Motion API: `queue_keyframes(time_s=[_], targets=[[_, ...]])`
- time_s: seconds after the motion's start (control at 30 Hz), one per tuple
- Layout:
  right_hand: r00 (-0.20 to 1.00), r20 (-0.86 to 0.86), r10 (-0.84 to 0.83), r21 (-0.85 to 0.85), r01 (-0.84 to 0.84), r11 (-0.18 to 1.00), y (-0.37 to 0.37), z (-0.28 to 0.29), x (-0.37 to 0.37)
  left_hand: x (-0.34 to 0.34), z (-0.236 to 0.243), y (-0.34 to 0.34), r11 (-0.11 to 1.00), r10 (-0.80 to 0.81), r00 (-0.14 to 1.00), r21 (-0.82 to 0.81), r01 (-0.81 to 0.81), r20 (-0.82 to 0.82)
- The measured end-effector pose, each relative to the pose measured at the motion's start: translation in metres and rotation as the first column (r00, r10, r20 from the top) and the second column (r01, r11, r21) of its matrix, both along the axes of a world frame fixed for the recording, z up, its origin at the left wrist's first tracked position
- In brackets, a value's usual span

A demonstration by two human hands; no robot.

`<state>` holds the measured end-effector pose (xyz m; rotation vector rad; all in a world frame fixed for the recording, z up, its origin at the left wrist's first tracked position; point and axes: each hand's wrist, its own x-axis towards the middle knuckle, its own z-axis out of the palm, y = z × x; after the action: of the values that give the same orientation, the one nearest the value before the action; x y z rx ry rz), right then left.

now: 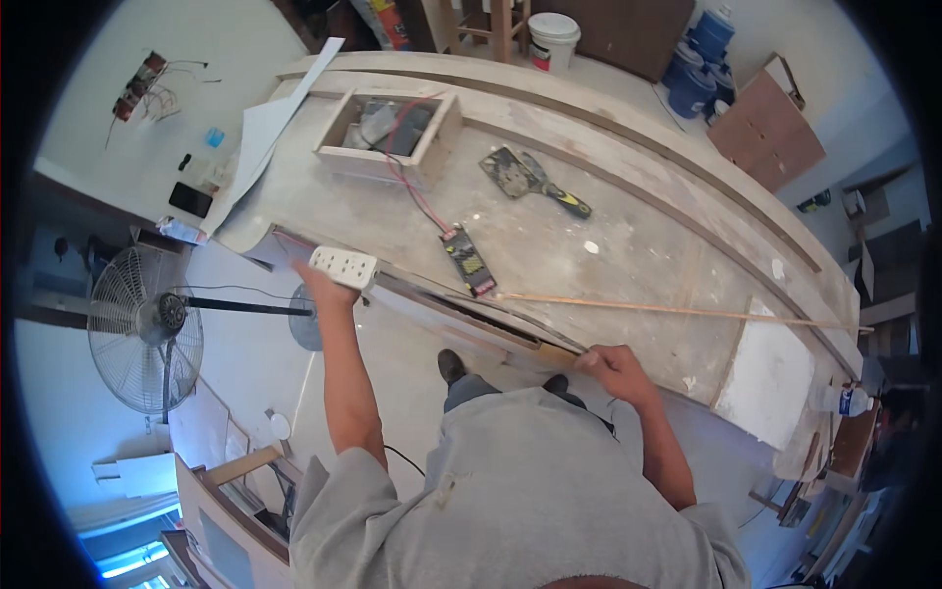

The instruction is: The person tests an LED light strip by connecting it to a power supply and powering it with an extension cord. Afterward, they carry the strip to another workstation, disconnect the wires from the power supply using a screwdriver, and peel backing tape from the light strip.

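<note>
My left hand (329, 290) is closed around a white power strip (343, 265) with several sockets, held at the near left edge of the large worktable (628, 245). From the strip a grey cord (471, 296) runs to the right along the table's front edge. The cord leads to my right hand (616, 371), whose fingers pinch it. On the tabletop beyond lies a flat black module (467, 260) with red and black wires. These wires reach into an open wooden box (388, 137) that holds dark and clear pieces.
A putty knife (540, 182) and a thin wooden strip (667, 310) lie on the table. A white board (765, 378) rests at its right end. To my left stands a pedestal fan (147, 329). A white bucket (553, 44) and blue containers (699, 69) stand beyond the table.
</note>
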<state>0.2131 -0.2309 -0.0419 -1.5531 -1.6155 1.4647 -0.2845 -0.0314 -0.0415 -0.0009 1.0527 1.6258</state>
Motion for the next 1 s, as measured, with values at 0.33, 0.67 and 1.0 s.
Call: queue_keyframes(time_s=[0.33,0.67,1.0], targets=[[0.943,0.314,0.109,-0.040,-0.102,0.994,0.013,-0.003,-0.145,-0.057,-0.035,0.136,0.911,-0.408,0.827,-0.229,0.342,-0.387],[0.791,0.611,-0.043,0.084,-0.011,0.996,0.025,-0.032,-0.191,-0.052,-0.036,0.013,0.911,-0.294,0.085,-0.252,0.328,-0.952],[0.825,0.539,0.167,0.127,-0.276,0.953,0.054,-0.010,-0.158,0.029,-0.037,-0.067,0.874,-0.159,-0.133,-0.202,0.442,-0.978]])
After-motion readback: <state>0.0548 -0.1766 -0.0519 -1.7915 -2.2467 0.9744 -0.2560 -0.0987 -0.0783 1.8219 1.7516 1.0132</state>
